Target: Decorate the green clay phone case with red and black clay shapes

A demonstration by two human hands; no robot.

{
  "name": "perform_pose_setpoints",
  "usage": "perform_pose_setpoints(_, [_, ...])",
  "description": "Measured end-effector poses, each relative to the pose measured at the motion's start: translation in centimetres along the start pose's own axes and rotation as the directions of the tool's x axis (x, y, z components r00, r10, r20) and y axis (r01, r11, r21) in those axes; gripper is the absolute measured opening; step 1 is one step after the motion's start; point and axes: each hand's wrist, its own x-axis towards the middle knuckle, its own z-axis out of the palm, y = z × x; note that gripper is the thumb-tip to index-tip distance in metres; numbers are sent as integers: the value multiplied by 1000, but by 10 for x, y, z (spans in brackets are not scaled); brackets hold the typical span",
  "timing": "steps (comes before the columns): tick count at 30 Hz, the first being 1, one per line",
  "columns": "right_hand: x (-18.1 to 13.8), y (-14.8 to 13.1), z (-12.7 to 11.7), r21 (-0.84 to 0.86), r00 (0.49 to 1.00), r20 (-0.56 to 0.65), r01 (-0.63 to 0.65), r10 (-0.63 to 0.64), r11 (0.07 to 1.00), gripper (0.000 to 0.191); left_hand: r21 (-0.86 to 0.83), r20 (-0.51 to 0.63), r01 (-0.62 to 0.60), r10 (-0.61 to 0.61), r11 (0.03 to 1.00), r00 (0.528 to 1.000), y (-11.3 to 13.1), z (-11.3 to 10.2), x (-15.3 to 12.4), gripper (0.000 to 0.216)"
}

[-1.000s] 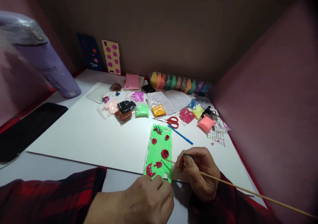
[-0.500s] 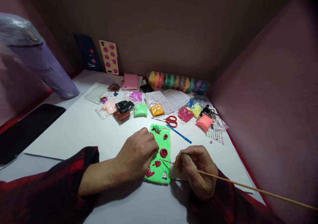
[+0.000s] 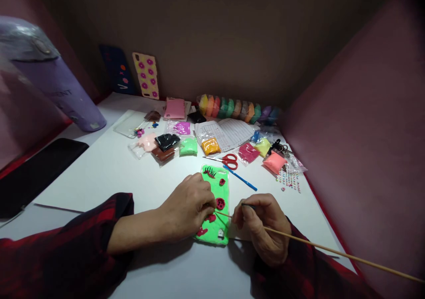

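Note:
A phone case [image 3: 217, 226] coated in bright green clay lies upright before me, bearing dark red clay shapes and thin black strokes near its top. My left hand [image 3: 191, 206] reaches over the case's left edge, thumb and fingertips pinched together above a red shape. Whatever those fingertips hold is hidden. My right hand [image 3: 262, 226], to the right of the case, grips a long wooden skewer [image 3: 308, 242]. The skewer's thin tip meets my left fingertips over the green clay. A small dark piece [image 3: 248, 205] also shows between my right thumb and forefinger.
Red-handled scissors [image 3: 229, 161] and a blue pen [image 3: 241, 178] lie beyond the case. Several clay packets, including a green one [image 3: 188, 146], surround an open notebook [image 3: 232, 134]. At left are a purple bottle [image 3: 66, 91] and a black phone [image 3: 43, 170]. Gem stickers [image 3: 288, 179] lie right.
My left fingertips have moved slightly right and now meet the skewer's tip, which was bare over the clay before. My right hand keeps its grip with barely any movement.

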Motion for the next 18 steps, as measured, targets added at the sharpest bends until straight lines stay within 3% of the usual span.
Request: perform_pose_setpoints(18, [-1,-2,1,-16,1000,-28,-5,4,1000,5,-6,25,9,-9,1000,1000,-2,-1,4,10])
